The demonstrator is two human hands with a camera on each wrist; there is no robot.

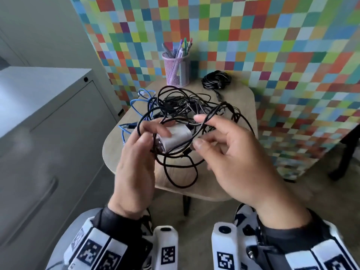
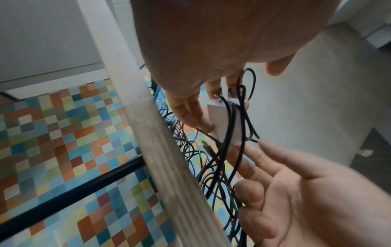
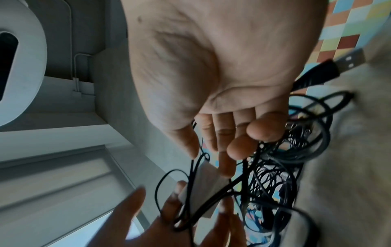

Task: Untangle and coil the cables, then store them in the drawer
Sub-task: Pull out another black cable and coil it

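A tangle of black cables (image 1: 181,106) lies on the small round-cornered table (image 1: 239,114), and loops of it are lifted toward me. My left hand (image 1: 155,131) grips a white charger block (image 1: 175,139) caught in the tangle, thumb on top; the left wrist view shows the same block (image 2: 222,120) wrapped by black strands. My right hand (image 1: 197,131) hovers at the block's right end with fingers loosely spread and a black strand draped across them. In the right wrist view one of its fingertips (image 3: 226,165) touches the block (image 3: 207,183). A blue cable (image 1: 136,102) trails off the tangle's left side.
A coiled black cable (image 1: 216,79) sits at the table's back right, beside a pink mesh pen cup (image 1: 176,69). A grey drawer cabinet (image 1: 48,123) with a long handle (image 1: 39,207) stands to the left. A USB plug (image 3: 349,61) shows behind my right palm.
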